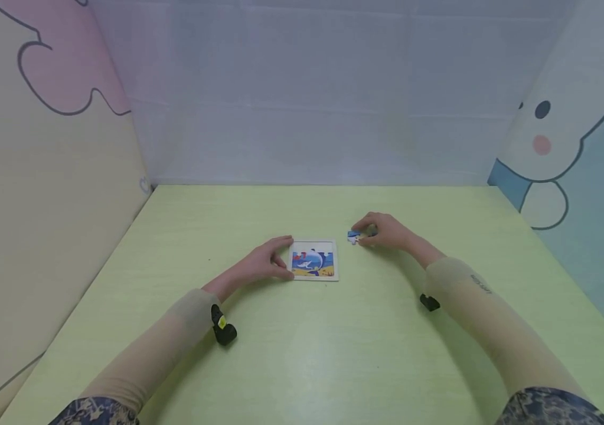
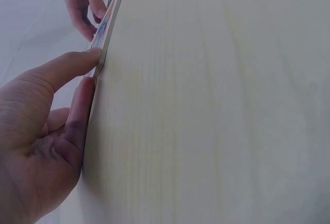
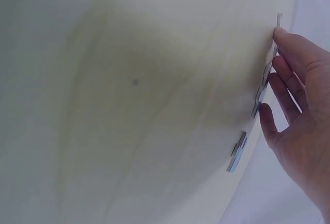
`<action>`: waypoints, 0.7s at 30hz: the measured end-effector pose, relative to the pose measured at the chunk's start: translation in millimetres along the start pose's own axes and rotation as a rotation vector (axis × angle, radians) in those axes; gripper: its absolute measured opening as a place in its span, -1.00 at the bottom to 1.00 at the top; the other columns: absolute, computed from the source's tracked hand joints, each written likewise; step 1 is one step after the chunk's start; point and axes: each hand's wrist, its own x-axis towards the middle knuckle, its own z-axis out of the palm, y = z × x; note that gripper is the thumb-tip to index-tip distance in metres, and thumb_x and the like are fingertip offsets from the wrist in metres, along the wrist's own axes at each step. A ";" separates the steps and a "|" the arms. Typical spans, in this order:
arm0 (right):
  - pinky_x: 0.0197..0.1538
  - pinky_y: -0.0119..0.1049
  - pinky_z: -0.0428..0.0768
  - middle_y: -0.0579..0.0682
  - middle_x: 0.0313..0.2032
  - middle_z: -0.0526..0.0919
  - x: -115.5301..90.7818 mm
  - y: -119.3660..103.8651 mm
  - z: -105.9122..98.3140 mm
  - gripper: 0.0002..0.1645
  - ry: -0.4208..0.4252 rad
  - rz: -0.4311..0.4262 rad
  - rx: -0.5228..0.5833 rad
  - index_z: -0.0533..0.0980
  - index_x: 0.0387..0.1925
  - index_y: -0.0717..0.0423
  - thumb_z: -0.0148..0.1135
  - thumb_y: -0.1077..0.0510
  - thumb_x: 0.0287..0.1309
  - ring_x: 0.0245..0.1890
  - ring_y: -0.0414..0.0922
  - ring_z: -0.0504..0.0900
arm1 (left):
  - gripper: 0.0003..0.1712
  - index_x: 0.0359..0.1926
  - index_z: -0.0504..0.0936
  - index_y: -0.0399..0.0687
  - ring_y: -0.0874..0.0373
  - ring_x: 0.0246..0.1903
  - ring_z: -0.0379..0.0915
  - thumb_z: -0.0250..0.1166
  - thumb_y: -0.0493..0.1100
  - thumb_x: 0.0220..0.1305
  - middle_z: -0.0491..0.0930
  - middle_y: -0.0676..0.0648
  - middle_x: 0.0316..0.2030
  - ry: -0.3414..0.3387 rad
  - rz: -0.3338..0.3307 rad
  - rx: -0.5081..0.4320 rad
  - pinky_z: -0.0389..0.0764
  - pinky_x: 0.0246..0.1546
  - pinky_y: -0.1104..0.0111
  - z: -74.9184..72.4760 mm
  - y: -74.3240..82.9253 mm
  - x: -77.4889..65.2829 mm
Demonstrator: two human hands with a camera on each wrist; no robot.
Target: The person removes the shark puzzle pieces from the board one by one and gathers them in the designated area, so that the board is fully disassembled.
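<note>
Jigsaw tray point(image 1: 313, 245), unfilled along its far side, is lying on the table point(image 1: 302, 354), your left hand point(image 1: 260, 262) bracing its left edge, fingers spread, your right hand point(image 1: 387, 231) likely picking among loose jigsaw pieces point(image 1: 353, 237) (can't tell if pinching), next move probably needing a clean lift.
</note>
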 end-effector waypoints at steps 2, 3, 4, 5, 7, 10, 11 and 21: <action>0.29 0.08 0.43 0.13 0.11 0.63 0.2 -0.7 0.3 -0.49 0.006 -0.011 -0.006 0.57 0.14 0.14 0.40 0.12 0.15 0.17 0.10 0.52 | 0.08 0.53 0.12 -0.03 0.19 -0.11 0.57 0.52 -0.12 0.06 0.03 -0.02 0.56 0.000 0.000 0.000 0.53 -0.03 0.38 0.1 0.8 -0.1; 0.29 0.08 0.42 0.14 0.11 0.63 0.3 -1.7 0.9 -0.48 0.011 -0.023 -0.013 0.57 0.15 0.16 0.40 0.12 0.14 0.17 0.11 0.52 | 0.09 0.53 0.12 -0.03 0.19 -0.11 0.57 0.52 -0.12 0.06 0.02 -0.02 0.56 0.000 0.001 -0.001 0.53 -0.04 0.38 0.2 1.1 -0.3; 0.28 0.10 0.42 0.15 0.11 0.63 0.0 -3.3 1.7 -0.47 0.018 -0.038 -0.026 0.56 0.15 0.17 0.39 0.12 0.15 0.16 0.11 0.52 | 0.09 0.53 0.12 -0.04 0.19 -0.11 0.57 0.52 -0.12 0.05 0.02 -0.02 0.56 -0.001 0.002 -0.003 0.54 -0.05 0.39 0.3 1.3 -0.4; 0.28 0.11 0.42 0.16 0.10 0.63 -0.1 -5.3 2.8 -0.46 0.026 -0.052 -0.037 0.55 0.16 0.18 0.39 0.12 0.15 0.16 0.12 0.52 | 0.09 0.53 0.11 -0.05 0.19 -0.11 0.57 0.52 -0.13 0.05 0.02 -0.02 0.56 -0.002 0.004 -0.006 0.55 -0.06 0.39 0.4 1.4 -0.5; 0.26 0.14 0.41 0.19 0.09 0.63 -1.1 -11.1 5.0 -0.48 0.043 -0.095 -0.047 0.55 0.16 0.21 0.36 0.14 0.16 0.14 0.15 0.52 | 0.09 0.53 0.11 -0.06 0.19 -0.11 0.57 0.52 -0.13 0.05 0.01 -0.03 0.56 -0.003 0.008 -0.008 0.56 -0.08 0.40 0.6 1.4 -0.4; 0.26 0.17 0.39 0.20 0.07 0.65 -2.2 -21.1 9.2 -0.52 0.068 -0.135 -0.030 0.56 0.14 0.22 0.32 0.17 0.18 0.13 0.16 0.52 | 0.09 0.53 0.11 -0.07 0.19 -0.11 0.57 0.51 -0.14 0.06 0.01 -0.03 0.56 -0.006 0.010 -0.008 0.56 -0.09 0.42 0.8 1.4 -0.5; 0.26 0.16 0.40 0.19 0.06 0.65 -2.4 -24.4 10.8 -0.53 0.071 -0.143 -0.018 0.57 0.13 0.21 0.31 0.18 0.19 0.12 0.15 0.53 | 0.09 0.53 0.11 -0.07 0.19 -0.11 0.57 0.51 -0.14 0.06 0.01 -0.03 0.56 -0.005 0.010 -0.008 0.56 -0.09 0.42 0.9 1.5 -0.4; 0.21 0.05 0.45 0.03 0.07 0.67 -7.7 -58.5 29.9 -0.55 -0.012 -0.186 -0.030 0.59 0.14 0.07 0.32 0.13 0.20 0.13 0.03 0.53 | 0.09 0.53 0.11 -0.09 0.18 -0.11 0.57 0.51 -0.16 0.05 0.01 -0.05 0.56 0.000 0.014 -0.007 0.56 -0.08 0.41 0.1 2.8 -1.1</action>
